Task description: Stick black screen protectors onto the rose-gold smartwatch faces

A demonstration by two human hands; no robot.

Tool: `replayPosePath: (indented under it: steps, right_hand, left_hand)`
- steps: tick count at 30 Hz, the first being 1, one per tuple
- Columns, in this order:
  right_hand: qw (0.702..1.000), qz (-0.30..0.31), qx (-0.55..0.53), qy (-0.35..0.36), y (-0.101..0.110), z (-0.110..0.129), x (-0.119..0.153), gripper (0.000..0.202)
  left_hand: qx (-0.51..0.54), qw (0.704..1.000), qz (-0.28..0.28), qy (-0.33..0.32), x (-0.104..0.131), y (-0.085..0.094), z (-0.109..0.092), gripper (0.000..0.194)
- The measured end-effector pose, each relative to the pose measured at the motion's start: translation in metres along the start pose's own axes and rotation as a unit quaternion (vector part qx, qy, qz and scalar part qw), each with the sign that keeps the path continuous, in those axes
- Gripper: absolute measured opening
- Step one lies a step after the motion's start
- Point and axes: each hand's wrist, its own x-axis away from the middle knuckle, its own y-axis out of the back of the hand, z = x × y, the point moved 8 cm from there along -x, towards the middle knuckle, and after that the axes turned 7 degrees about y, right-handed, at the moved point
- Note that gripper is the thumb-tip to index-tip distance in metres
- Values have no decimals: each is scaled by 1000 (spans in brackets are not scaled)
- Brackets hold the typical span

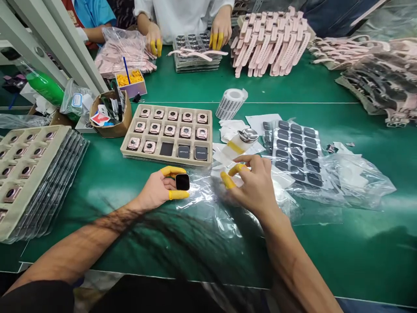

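Note:
My left hand [159, 189] pinches a smartwatch body [182, 182] by its edges, its black screen facing up. Yellow finger cots cover the thumb and a finger of that hand. To the right, my right hand [254, 182] hovers over crumpled clear plastic film [208, 200], its cotted fingers bent and apart, with nothing visible between them. Just beyond it stands a clear bottle [239, 143] with a metal top and yellowish band. A beige tray [123, 150] behind my left hand holds several pink-gold watch bodies, and dark square pieces [201, 153] lie in its front row.
Sheets of black square stickers [296, 148] lie in plastic at right. A label roll [230, 104] stands behind the bottle. Stacked trays [42, 191] rise at left beside a cardboard box [112, 115]. Across the table, a co-worker's cotted hands [221, 30] touch stacked trays near pink straps [270, 41].

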Motion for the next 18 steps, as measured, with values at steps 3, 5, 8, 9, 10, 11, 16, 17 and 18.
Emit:
replayPosePath:
  steps: [3,5,8,9,10,11,16,17,18]
  right_hand:
    - [978,-24,-177,109,-5,47,-7,14]
    - [963,13,-230,140,-19,70,-9,7]
    - [972,28,-204,110,-34,74,-10,4]
    - [976,24,-192,95,-36,72,-9,5]
    - [978,24,-189,85,-39,71,-9,6]
    - [977,28,-194,80,-42,71,-9,7]
    - [989,28,-146,0,-46,48,-7,23]
    - [995,29,-92,-39,-42,36,-4,25]
    - [996,33,-33,-74,-37,26,0,24]
  left_hand:
    - [-47,999,16,0,2,-5,5,68]
    - [-82,996,27,-12,2,-8,6,63]
    - [-108,994,15,-16,1,-6,8,59]
    - [-108,994,7,-12,1,-5,8,60]
    - [-104,995,3,-9,0,-5,9,62]
    - [-102,995,5,-11,0,-6,8,62]
    - [-77,997,18,-23,2,-12,4,53]
    - [-55,998,14,-19,3,-9,3,56]
    - [-30,999,4,-22,3,-4,1,61]
